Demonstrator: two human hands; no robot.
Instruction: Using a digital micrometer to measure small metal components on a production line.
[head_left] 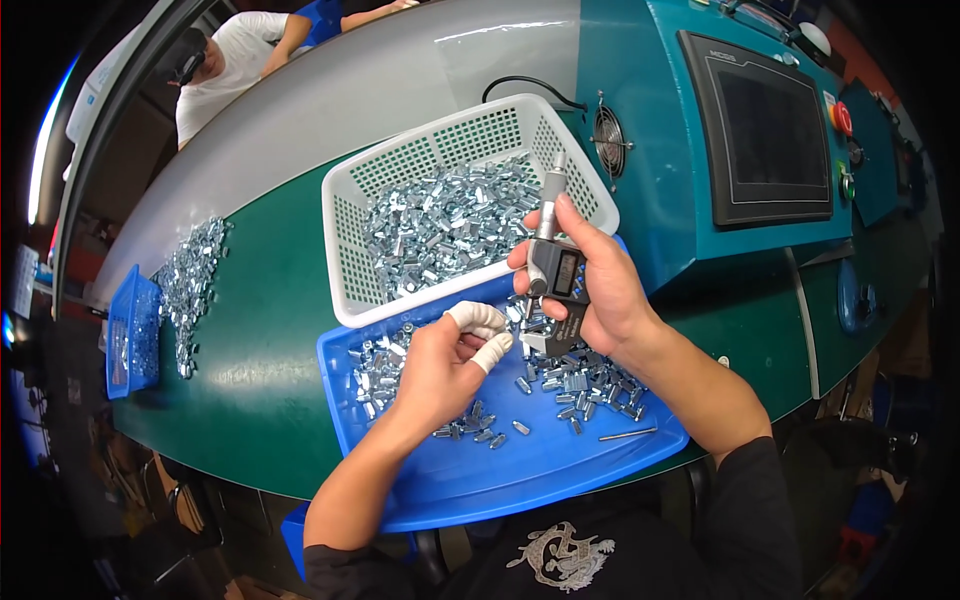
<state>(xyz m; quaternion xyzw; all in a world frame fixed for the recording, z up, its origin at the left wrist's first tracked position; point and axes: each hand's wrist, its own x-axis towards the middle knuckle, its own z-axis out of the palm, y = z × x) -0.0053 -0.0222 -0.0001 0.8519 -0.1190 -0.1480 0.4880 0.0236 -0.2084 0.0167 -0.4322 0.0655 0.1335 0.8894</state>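
Grey digital micrometer point(556, 268), upright above blue tray point(560, 465): right hand point(600, 285) fingers wrapped tightly round it. Left hand point(445, 365), white-cotted fingers point(478, 318) curled nearly closed just beside its anvil; whether they pinch anything cannot be told. Small metal parts point(590, 385) litter tray; white basket point(345, 215) behind, on green tabletop point(260, 330).

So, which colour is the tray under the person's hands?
Blue tray, with small silver metal parts scattered in it; seen in the head view.

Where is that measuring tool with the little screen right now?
The digital micrometer is in the right hand, held upright over the blue tray, just in front of the white basket.
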